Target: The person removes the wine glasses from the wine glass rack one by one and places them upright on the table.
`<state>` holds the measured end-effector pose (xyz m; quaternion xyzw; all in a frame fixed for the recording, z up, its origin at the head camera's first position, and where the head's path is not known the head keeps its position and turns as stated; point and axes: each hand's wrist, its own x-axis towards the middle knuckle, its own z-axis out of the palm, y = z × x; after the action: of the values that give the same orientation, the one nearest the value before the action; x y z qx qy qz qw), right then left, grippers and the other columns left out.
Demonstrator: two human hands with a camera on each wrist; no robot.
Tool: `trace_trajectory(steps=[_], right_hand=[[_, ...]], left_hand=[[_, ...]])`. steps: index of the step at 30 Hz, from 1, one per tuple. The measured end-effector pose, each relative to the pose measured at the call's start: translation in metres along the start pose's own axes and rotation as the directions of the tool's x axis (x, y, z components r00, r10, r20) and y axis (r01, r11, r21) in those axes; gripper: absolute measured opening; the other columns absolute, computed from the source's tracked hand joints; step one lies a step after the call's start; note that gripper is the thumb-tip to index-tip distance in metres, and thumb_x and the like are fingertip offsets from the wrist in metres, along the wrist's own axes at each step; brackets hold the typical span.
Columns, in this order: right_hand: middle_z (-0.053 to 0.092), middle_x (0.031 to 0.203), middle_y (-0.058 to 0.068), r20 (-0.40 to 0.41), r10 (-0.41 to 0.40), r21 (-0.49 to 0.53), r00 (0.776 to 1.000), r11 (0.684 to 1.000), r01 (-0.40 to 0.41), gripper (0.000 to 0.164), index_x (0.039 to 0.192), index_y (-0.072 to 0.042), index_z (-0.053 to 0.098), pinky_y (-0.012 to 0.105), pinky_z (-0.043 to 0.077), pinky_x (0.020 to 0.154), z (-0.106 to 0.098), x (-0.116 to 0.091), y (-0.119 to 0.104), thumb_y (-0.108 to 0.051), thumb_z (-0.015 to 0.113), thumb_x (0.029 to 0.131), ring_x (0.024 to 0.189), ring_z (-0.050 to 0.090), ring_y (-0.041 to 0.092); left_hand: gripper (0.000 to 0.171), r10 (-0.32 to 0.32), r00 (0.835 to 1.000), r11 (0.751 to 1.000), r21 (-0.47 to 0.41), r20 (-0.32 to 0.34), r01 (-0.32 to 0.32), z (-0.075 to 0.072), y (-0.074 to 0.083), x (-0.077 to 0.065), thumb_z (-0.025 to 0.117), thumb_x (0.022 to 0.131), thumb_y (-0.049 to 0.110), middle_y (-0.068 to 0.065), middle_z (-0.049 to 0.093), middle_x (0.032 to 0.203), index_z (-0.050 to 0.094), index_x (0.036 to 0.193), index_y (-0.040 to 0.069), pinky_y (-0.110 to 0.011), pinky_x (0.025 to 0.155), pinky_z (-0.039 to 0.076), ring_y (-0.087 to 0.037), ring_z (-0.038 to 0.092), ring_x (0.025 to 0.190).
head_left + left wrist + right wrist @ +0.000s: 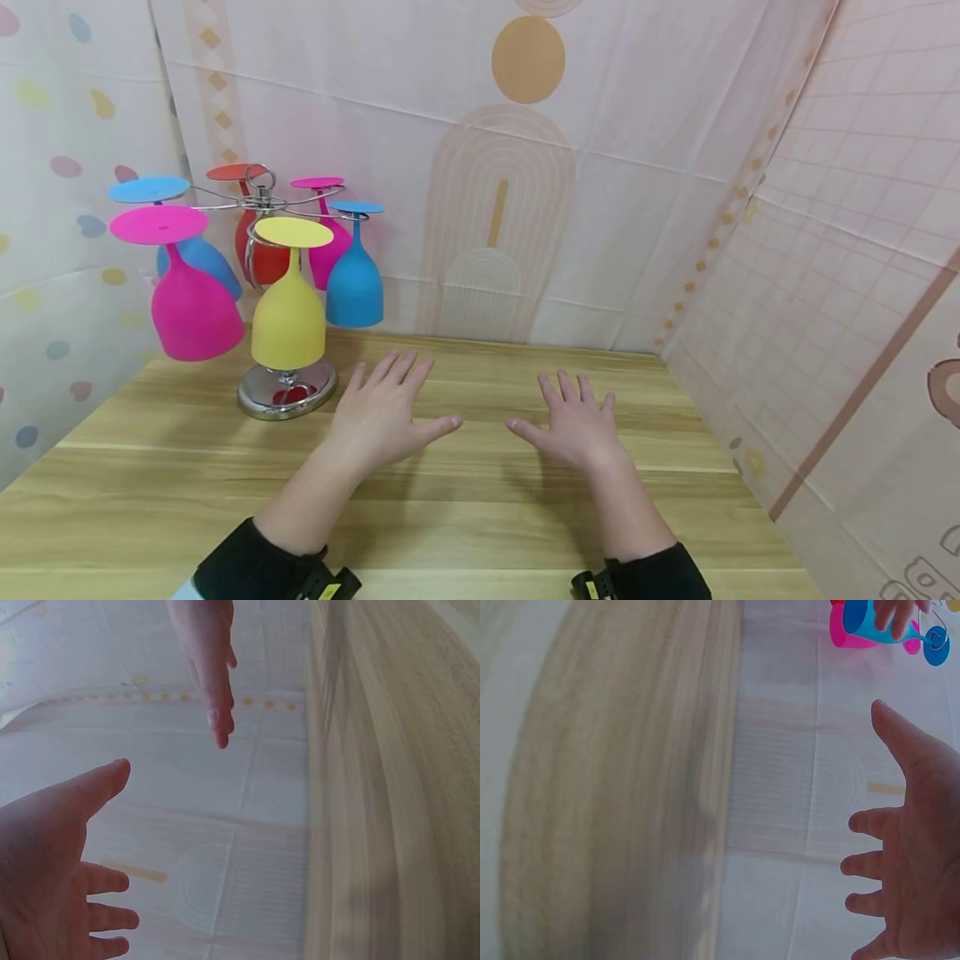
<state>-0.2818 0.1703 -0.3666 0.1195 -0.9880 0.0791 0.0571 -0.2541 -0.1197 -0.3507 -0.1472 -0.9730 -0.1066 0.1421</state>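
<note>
Both hands hover over the wooden table with fingers spread and nothing held. My left hand [378, 417] is nearest the metal glass rack [288, 400], just right of its round chrome base. My right hand [577, 425] is farther right, its thumb pointing toward the left one. Upside down from the rack's wire arms hang several plastic goblets: a yellow goblet [288, 321] in front, a magenta goblet [197, 308] to its left, a blue goblet [356, 283] to its right. Behind them are a red goblet [266, 250], a second magenta goblet [327, 242] and a second blue goblet [202, 262], partly hidden.
The wooden table [480, 533] ends at a patterned cloth backdrop [637, 250] behind. Cloth panels also stand along the left [67, 250] and right [847, 275] sides. Black bands [258, 567] circle both wrists.
</note>
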Motion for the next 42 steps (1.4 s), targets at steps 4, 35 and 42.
trace_trajectory(steps=[4, 35, 42], right_hand=[[0.019, 0.167, 0.014, -0.002, -0.002, 0.000, 1.000, 1.000, 0.002, 0.103, 0.163, -0.021, 0.025, 0.078, 0.003, 0.111, 0.000, 0.000, 0.001, -0.087, 0.040, 0.086, 0.153, 0.009, 0.042], [0.022, 0.167, 0.014, 0.019, -0.007, 0.007, 1.000, 1.000, 0.007, 0.102, 0.163, -0.021, 0.028, 0.078, 0.008, 0.111, 0.000, -0.001, 0.001, -0.087, 0.041, 0.086, 0.153, 0.011, 0.042], [0.022, 0.167, 0.013, 0.018, -0.014, -0.002, 1.000, 1.000, 0.014, 0.102, 0.163, -0.022, 0.027, 0.077, 0.009, 0.112, 0.000, -0.001, 0.000, -0.088, 0.040, 0.086, 0.153, 0.012, 0.042]], left_hand=[[0.105, 0.021, 0.999, 1.000, -0.001, -0.032, -0.021, -0.007, 0.003, -0.002, 0.050, 0.083, 0.086, -0.015, 0.036, 0.161, 0.040, 0.158, 0.013, -0.070, 0.117, 0.014, -0.040, 0.025, 0.150], [0.094, 0.128, 0.955, 0.990, -0.024, -0.266, -0.139, -0.039, -0.002, 0.000, 0.073, 0.083, 0.064, -0.013, 0.045, 0.156, 0.043, 0.156, 0.013, -0.064, 0.116, 0.026, -0.038, 0.035, 0.146], [0.090, 0.155, 0.932, 0.987, 0.010, -0.329, -0.160, -0.048, -0.006, 0.003, 0.077, 0.083, 0.060, -0.013, 0.049, 0.153, 0.047, 0.153, 0.012, -0.065, 0.115, 0.027, -0.037, 0.039, 0.144]])
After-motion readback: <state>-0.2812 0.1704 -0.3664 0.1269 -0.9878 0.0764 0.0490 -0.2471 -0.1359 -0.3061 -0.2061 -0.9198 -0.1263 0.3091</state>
